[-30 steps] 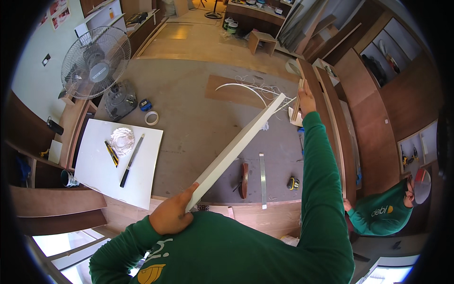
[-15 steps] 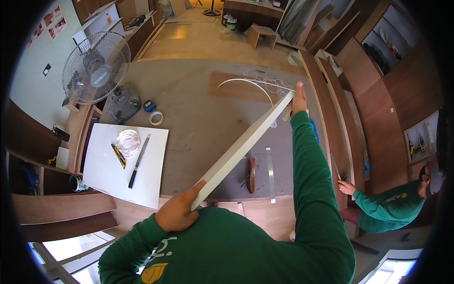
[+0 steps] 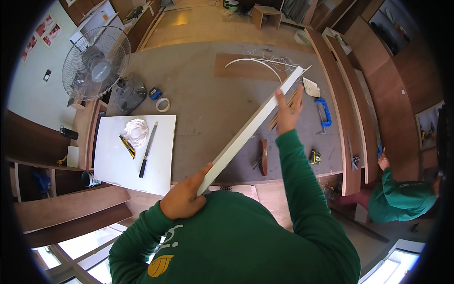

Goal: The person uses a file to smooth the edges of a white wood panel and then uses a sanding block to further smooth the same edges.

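A long white panel, seen edge-on, slants from my chest to the far right of the workbench. My left hand is closed around its near end. Against its right side, nearer the far end, my right hand rests with fingers stretched and the thumb touching the panel's edge. Beneath and beside that hand lie thin brown strips. A brown curved-edged object lies on the bench below the panel.
On a white board at left are a utility knife, a long-bladed knife and crumpled white material. A fan stands behind. At right are a blue clamp, a tape measure and a co-worker.
My right hand has slid from the panel's far end back toward me, its thumb now on the edge. My left hand keeps its hold. The view has shifted, and the clamp and tape measure now show.
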{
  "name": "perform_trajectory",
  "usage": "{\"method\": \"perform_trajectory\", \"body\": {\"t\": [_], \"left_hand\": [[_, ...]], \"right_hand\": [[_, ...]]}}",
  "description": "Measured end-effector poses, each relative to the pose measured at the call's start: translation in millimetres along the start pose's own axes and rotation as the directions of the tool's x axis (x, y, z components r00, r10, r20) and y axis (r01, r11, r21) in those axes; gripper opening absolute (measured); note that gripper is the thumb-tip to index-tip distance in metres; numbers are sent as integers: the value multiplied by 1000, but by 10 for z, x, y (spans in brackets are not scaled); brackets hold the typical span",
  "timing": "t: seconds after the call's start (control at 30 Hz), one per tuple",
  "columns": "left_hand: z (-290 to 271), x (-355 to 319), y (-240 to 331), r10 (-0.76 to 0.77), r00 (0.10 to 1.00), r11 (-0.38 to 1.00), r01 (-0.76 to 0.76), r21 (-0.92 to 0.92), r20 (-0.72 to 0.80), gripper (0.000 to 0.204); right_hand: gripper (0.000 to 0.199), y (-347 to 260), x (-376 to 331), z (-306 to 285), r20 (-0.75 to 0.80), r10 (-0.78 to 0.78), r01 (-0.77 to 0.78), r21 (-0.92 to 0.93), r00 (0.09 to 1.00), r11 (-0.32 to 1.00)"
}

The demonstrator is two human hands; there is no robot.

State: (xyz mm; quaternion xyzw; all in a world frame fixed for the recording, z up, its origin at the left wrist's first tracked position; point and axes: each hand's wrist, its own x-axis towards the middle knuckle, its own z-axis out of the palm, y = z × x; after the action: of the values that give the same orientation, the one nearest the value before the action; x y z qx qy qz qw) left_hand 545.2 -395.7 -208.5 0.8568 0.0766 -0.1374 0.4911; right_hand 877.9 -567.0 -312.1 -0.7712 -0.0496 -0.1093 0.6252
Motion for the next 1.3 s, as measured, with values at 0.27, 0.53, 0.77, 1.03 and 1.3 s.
{"method": "perform_trajectory", "body": {"t": [0.27, 0.53, 0.77, 1.03, 1.3], "left_hand": [[-6, 4, -97, 37, 999, 999, -38, -21, -34, 86], [-160, 39, -65, 5, 999, 999, -3, 50, -32, 80], [-203, 25, -98, 27, 997, 997, -22, 73, -70, 74], [-269, -266, -272, 254, 954, 939, -203, 279, -161, 66], [-543, -226, -483, 381, 923, 872, -339, 353, -56, 62]], "right_hand": [[116, -473, -1316, -135, 275, -244, 263, -33, 930, 964], [69, -381, -679, -327, 145, -365, 357, 82, 919, 931], [68, -357, -247, -275, 147, -314, 334, -136, 938, 933], [71, -401, -1297, -57, 325, -349, 411, -144, 879, 900], [67, -542, -1347, 251, 319, -383, 443, -140, 867, 885]]}}
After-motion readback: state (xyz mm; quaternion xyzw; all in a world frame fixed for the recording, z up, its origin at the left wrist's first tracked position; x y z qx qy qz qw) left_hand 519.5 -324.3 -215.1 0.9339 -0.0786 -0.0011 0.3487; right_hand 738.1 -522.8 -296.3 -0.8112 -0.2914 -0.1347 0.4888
